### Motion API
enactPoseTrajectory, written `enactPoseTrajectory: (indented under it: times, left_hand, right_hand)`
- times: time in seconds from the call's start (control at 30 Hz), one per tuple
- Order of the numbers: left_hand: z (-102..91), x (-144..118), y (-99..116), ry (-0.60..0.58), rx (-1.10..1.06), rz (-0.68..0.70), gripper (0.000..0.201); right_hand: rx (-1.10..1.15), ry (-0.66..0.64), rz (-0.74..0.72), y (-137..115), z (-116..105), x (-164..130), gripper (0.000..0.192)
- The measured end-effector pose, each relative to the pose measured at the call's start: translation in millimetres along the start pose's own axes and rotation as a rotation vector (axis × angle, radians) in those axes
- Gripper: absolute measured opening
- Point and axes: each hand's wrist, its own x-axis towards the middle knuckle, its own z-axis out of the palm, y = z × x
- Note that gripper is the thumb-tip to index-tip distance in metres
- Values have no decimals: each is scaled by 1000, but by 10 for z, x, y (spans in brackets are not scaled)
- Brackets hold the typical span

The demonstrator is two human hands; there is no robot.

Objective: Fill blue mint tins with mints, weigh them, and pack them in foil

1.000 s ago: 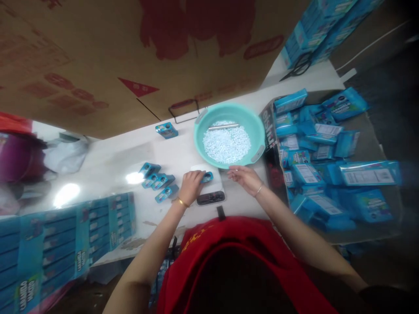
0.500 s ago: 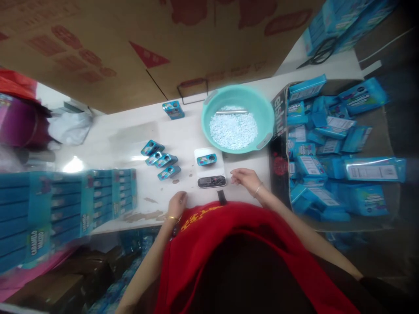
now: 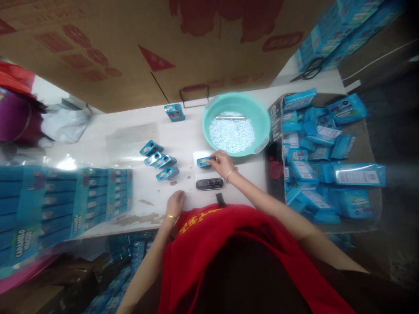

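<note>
A: Item one, right hand (image 3: 222,162)?
B: My fingers pinch the small blue tin (image 3: 203,162), which sits on the scale (image 3: 208,174), near the teal basin (image 3: 236,126) of white tablets.
A: Left hand (image 3: 175,204)?
B: Loosely curled, holding nothing, resting at the worktop (image 3: 131,139) edge.
A: Risk?
B: Pressing down would likely skew the reading; a nudge could slide the tin off.

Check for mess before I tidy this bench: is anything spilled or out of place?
Brownish stains mark the table near its front edge, beside the left hand. Nothing looks spilled around the basin.
</note>
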Motion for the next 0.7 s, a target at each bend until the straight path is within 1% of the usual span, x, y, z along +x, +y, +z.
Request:
enactPoseTrajectory:
  times: [0.07,0.13,0.17,0.23,0.3,0.37,0.43,0.47,0.5,0.57,0.63,0.7]
  left_hand:
    - [-15,-16,-9,8,-8,-7,33]
    - [-27,-45,-20,-1,-6,-21,34]
    - [-32,-60,-28,-13,-3,-29,35]
    - [-37,-83,-56,-47,8,-46,37]
    - [-34,-86,-99,-81,22,-60,36]
    - [-28,-68,-151,-103,35,-66,34]
    - [-29,-40,-193,-114,46,-70,33]
    - [-34,-27,-206,-117,51,-76,33]
    - [-42,-16,-214,-120,57,-88,34]
    - [-61,1,-218,-131,59,-122,35]
    - [-75,20,-213,-145,54,-153,35]
    - [-80,48,-209,-156,48,-158,36]
  right_hand:
    - [-42,38,-57,40,-55,33,18]
    - [-98,105,-92,139,-181,102,23]
    - [-135,132,-87,214,-261,164,26]
    - [-226,148,-23,398,-424,354,29]
    - [-348,95,93,584,-540,620,36]
    - [-479,-23,175,724,-561,915,52]
    - [-588,-177,176,794,-472,1176,72]
    - [-630,-247,150,808,-396,1278,77]
    - [-656,-306,114,813,-311,1355,75]
    - [-607,-375,63,817,-152,1442,61]
    - [-470,-390,63,834,-61,1458,43]
    - [-347,-372,108,870,-64,1435,31]
